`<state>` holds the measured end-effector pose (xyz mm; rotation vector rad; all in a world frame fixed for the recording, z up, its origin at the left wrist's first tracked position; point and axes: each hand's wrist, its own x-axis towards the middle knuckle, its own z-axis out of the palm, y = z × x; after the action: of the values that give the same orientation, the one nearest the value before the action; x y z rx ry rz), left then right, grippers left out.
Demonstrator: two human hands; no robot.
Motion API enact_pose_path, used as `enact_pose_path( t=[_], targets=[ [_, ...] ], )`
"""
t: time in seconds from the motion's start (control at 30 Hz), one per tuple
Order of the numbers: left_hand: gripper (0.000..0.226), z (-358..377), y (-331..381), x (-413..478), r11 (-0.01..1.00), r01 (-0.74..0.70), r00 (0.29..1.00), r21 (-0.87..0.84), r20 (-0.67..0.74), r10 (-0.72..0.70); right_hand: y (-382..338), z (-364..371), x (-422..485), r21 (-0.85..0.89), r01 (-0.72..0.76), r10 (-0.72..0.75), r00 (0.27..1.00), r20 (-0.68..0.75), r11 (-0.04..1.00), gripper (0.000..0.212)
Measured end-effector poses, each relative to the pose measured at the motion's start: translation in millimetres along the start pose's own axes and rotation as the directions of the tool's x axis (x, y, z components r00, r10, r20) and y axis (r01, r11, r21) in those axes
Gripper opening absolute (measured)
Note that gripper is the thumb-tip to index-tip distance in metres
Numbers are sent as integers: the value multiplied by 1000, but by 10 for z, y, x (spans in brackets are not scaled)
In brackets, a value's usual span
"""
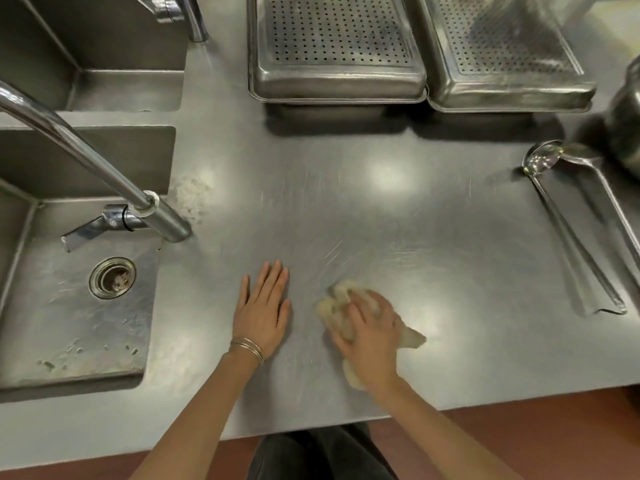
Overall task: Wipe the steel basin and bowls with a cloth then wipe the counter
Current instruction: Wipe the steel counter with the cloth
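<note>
Steel counter (398, 216), brushed and scuffed, light glare patches mid-surface; reddish floor below its near edge. Far left: two sunken sink basins, the rear one (114, 81) dry-looking, the near one (76, 327) with a round drain (112, 277) and bits of pale debris along its front floor. A curved faucet spout (79, 147) arcs over the near basin from a base at the counter's edge, lever handle (93, 228) pointing left. Small smear of white residue (192, 199) on the counter just beside the faucet base. Left hand (263, 313) lies flat on the counter, palm down, fingers spread and straight, holding nothing; thin bangles (247, 348) at the wrist. Near it to the right, right hand (372, 334) presses down on a crumpled pale yellow cloth (337, 303), fingers curled over it; cloth sits on the counter near the front edge, poking out ahead of the fingers and behind the palm. Hand and cloth slightly blurred. At the back, two perforated steel trays, one (336, 46) centre and one (502, 53) to its right, edges touching. Far right: two long-handled ladles (543, 161) lying side by side, bowls toward the back, next to a dark steel pot (627, 123) cut off by the frame.
</note>
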<state>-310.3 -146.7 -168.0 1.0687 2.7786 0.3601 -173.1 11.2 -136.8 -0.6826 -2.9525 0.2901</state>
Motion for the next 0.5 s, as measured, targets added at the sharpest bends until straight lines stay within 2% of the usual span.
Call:
enact_pose_path(
  t=[0.03, 0.07, 0.1, 0.13, 0.17, 0.2, 0.23, 0.27, 0.3, 0.37, 0.43, 0.47, 0.5],
  targets=[
    [53, -4, -9, 14, 1000, 3, 1000, -11, -6, -3, 45, 73, -10, -12, 247, -247, 969, 10, 969, 43],
    [53, -8, -12, 36, 1000, 6, 1000, -19, -11, -7, 178, 97, 40, 7, 449, -449, 893, 18, 893, 39],
    [52, -14, -6, 64, 1000, 10, 1000, -23, -16, -11, 345, 65, 114, 26, 565, -566, 825, 20, 825, 38],
    [52, -22, 4, 102, 1000, 15, 1000, -26, -24, -15, 544, 38, 207, 26, 614, -615, 789, 14, 789, 39],
    [53, -28, 19, 149, 999, 21, 999, -31, -32, -22, 755, -13, 332, 17, 590, -590, 807, 1, 807, 39],
    [53, -36, 40, 200, 999, 30, 999, -38, -43, -31, 989, -52, 502, 1, 496, -496, 868, -26, 868, 40],
    [54, -41, 67, 258, 998, 40, 998, -48, -53, -42, 1216, -87, 717, 0, 322, -322, 946, -37, 947, 41],
    [55, -46, 98, 322, 997, 49, 997, -55, -62, -52, 1402, -151, 953, 22, 99, -98, 995, -33, 995, 42],
    [56, -53, 130, 399, 997, 58, 996, -56, -67, -61, 1543, -217, 1198, 36, -120, 121, 992, -21, 992, 41],
    [59, -75, 193, 599, 995, 87, 993, -50, -77, -91, 1593, -335, 1648, 84, -449, 454, 889, -52, 889, 38],
    [63, -95, 252, 826, 992, 117, 991, -34, -65, -120, 1392, -341, 1897, 108, -597, 605, 794, -64, 795, 37],
    [64, -95, 275, 927, 992, 128, 991, -17, -47, -129, 1243, -282, 1943, 105, -578, 585, 809, -59, 809, 39],
    [66, -83, 289, 1005, 990, 139, 990, -2, -27, -139, 1062, -219, 1934, 87, -483, 488, 871, -53, 871, 43]
  ],
)
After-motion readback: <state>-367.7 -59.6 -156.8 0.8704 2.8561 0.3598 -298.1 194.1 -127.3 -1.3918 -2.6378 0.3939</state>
